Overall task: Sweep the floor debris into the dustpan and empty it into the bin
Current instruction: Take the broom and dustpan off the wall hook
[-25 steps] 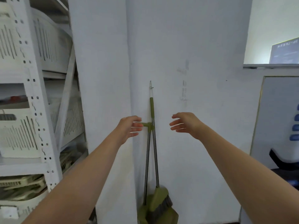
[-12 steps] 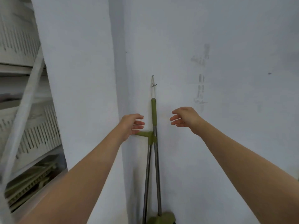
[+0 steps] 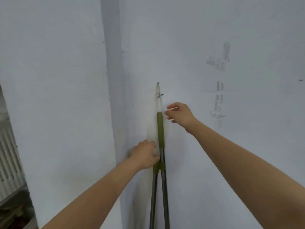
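- You are facing a plain white wall, with a white pillar jutting out on your left and a shadowed corner between the two.
- Faint grey smudges run down the wall to the right of your hands.
- At the far left edge you can see a slatted white crate on a shelf, with a dark space under it.
- The broom handle hangs upright against the wall just right of the corner. Its green grip is at the top.
- A pale loop rises from the grip to a small hook in the wall.
- Below the grip, two metal poles run side by side down past the bottom edge. A green clip joins them where they meet.
- Your left hand lies against the wall just left of the poles. Its fingertips reach them right above the clip.
- The back of that hand faces you, so you cannot tell whether the fingers close round anything.
- Your right hand is raised beside the top of the green grip. Its fingers are loosely spread and hold nothing.
- The nearest right fingertips sit just beside the grip's upper end. Whether they touch it is not clear.
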